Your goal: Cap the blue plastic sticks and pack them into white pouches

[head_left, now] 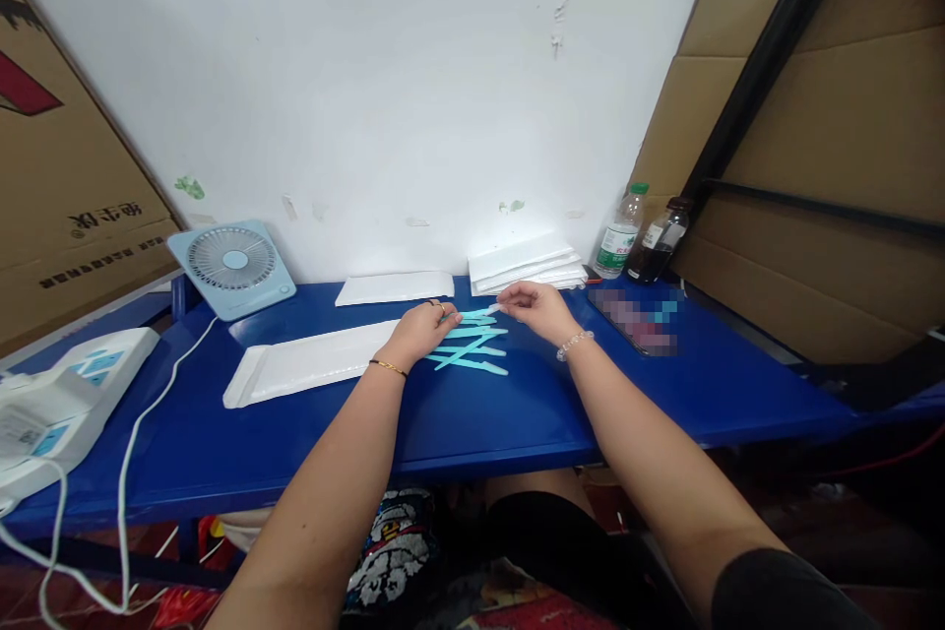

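Several slim turquoise sticks with paler, blade-shaped ends, which look like eyebrow razors [483, 367], lie crossed over one another on the blue table. My left hand [423, 331] is closed at the upper end of this pile, pinching one turquoise eyebrow razor [476, 314] between thumb and fingers. At that razor's pale tip, my right hand [540, 308] has thumb and forefinger pinched together; whether a separate cap sits there I cannot tell. Under and beside my left wrist lies a long white padded envelope [295, 366].
Against the wall are another white envelope [395, 288] and a stack of white envelopes [524, 263]. A blue fan [234, 266] and a white power strip [110, 364] stand left. Two bottles [618, 238] and a blurred phone [627, 320] are right. Cardboard [827, 138] flanks the table [517, 428].
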A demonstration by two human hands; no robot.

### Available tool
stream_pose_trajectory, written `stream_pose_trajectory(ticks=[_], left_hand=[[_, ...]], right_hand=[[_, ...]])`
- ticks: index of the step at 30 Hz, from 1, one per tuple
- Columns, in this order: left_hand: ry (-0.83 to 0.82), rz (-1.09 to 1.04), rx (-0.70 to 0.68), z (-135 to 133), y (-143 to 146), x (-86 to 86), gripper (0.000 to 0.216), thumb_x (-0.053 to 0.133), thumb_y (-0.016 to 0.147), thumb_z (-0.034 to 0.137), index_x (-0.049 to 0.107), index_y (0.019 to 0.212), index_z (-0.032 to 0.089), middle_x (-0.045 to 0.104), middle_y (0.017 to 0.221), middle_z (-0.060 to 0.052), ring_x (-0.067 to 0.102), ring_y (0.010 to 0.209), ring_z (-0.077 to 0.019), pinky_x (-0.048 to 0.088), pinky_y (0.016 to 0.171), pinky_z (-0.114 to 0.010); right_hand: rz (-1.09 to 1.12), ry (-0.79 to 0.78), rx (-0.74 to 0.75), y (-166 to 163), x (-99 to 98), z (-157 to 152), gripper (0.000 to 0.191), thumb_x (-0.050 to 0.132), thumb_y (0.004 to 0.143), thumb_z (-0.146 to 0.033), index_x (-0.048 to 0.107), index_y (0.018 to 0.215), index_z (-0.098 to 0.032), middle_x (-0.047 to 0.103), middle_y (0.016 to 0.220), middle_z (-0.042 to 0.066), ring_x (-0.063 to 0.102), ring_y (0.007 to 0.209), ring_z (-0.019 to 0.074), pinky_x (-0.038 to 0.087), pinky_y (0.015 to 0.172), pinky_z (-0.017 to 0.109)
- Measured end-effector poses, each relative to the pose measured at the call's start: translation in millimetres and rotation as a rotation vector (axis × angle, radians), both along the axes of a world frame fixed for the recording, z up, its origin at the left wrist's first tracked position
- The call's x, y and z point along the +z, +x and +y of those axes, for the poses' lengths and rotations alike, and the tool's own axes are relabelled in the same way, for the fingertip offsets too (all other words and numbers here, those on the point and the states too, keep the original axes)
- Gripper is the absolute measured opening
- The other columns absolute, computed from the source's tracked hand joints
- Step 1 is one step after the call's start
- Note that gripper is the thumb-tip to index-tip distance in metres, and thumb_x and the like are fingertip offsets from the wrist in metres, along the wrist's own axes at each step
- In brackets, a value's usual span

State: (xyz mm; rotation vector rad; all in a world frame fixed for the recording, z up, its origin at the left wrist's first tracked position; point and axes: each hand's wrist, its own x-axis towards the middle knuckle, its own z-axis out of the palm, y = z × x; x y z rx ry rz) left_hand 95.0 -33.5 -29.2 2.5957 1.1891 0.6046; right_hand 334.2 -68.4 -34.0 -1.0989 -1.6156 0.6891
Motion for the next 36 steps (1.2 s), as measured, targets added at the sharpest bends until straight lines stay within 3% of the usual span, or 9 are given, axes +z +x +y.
stream_pose_trajectory(ticks=[9, 11, 15, 21, 24, 26, 29, 36], left_hand=[[-0.084, -0.082, -0.128, -4.3, 6.9, -4.7, 0.034, 0.04, 0.089, 0.046, 0.064, 0.092, 0.021, 0.064, 0.084, -0.003, 0.057, 0.076, -0.0176, 0.041, 0.068, -0.026], [-0.067, -0.086, -0.097, -2.5, 5.3, -4.7, 0.033, 0.041, 0.089, 0.044, 0.065, 0.09, 0.021, 0.064, 0.086, -0.004, 0.058, 0.079, -0.0181, 0.042, 0.07, -0.027], [-0.003, 0.014, 0.045, 5.0, 1.1, -9.7, 0.021, 0.05, 0.083, 0.033, 0.066, 0.091, 0.023, 0.063, 0.093, -0.005, 0.057, 0.087, -0.0209, 0.042, 0.074, -0.029], [-0.14, 0.043, 0.079, 12.1, -0.3, -17.2, 0.016, 0.055, 0.079, 0.033, 0.063, 0.079, 0.019, 0.064, 0.084, -0.006, 0.058, 0.078, -0.0189, 0.042, 0.064, -0.025], [-0.151, 0.036, 0.087, 9.4, 0.5, -14.0, 0.015, 0.054, 0.08, 0.033, 0.06, 0.079, 0.02, 0.064, 0.081, -0.004, 0.058, 0.072, -0.0171, 0.04, 0.06, -0.024], [-0.145, 0.012, 0.109, 7.2, 0.6, -11.6, 0.015, 0.051, 0.081, 0.033, 0.059, 0.083, 0.02, 0.065, 0.079, -0.002, 0.058, 0.069, -0.0161, 0.039, 0.058, -0.024], [-0.148, -0.018, 0.104, 6.4, -0.4, -10.8, 0.018, 0.053, 0.081, 0.035, 0.06, 0.091, 0.021, 0.066, 0.081, -0.001, 0.059, 0.072, -0.0154, 0.04, 0.059, -0.023], [-0.224, 0.061, 0.079, 9.1, -0.7, -14.4, 0.019, 0.056, 0.077, 0.037, 0.063, 0.081, 0.02, 0.066, 0.082, -0.002, 0.06, 0.072, -0.0156, 0.04, 0.056, -0.022]], right_hand=[[-0.079, -0.183, 0.153, 0.7, -1.1, -1.2, 0.023, 0.072, 0.064, -0.026, 0.067, 0.084, -0.015, 0.07, 0.076, 0.004, 0.067, 0.073, 0.0175, 0.054, 0.071, 0.03], [-0.173, -0.149, 0.052, 11.9, -0.8, 1.5, 0.022, 0.07, 0.067, -0.024, 0.068, 0.087, -0.016, 0.071, 0.08, 0.005, 0.066, 0.074, 0.0175, 0.052, 0.07, 0.029], [-0.459, -0.061, -0.313, 37.6, -4.3, 8.4, 0.014, 0.062, 0.071, -0.016, 0.07, 0.082, -0.018, 0.07, 0.078, 0.004, 0.062, 0.071, 0.0167, 0.048, 0.07, 0.028], [-0.684, -0.253, -0.331, 46.0, -15.3, 13.7, 0.004, 0.067, 0.065, -0.013, 0.068, 0.065, -0.018, 0.067, 0.069, 0.004, 0.059, 0.067, 0.0173, 0.042, 0.061, 0.025], [-0.67, -0.261, -0.317, 41.3, -14.4, 12.9, 0.006, 0.066, 0.067, -0.014, 0.065, 0.063, -0.017, 0.066, 0.068, 0.003, 0.059, 0.065, 0.0157, 0.042, 0.06, 0.024], [-0.595, -0.24, -0.276, 37.3, -11.2, 10.9, 0.002, 0.064, 0.071, -0.018, 0.065, 0.07, -0.017, 0.066, 0.068, 0.002, 0.059, 0.063, 0.0137, 0.042, 0.059, 0.022], [-0.402, -0.203, -0.157, 30.7, -6.3, 7.5, 0.012, 0.06, 0.077, -0.026, 0.064, 0.082, -0.017, 0.064, 0.064, -0.001, 0.058, 0.056, 0.0112, 0.043, 0.056, 0.021], [-0.215, -0.168, -0.119, 24.4, -5.5, 7.6, 0.015, 0.066, 0.069, -0.022, 0.07, 0.081, -0.014, 0.067, 0.064, 0.001, 0.06, 0.06, 0.0127, 0.046, 0.058, 0.022]])
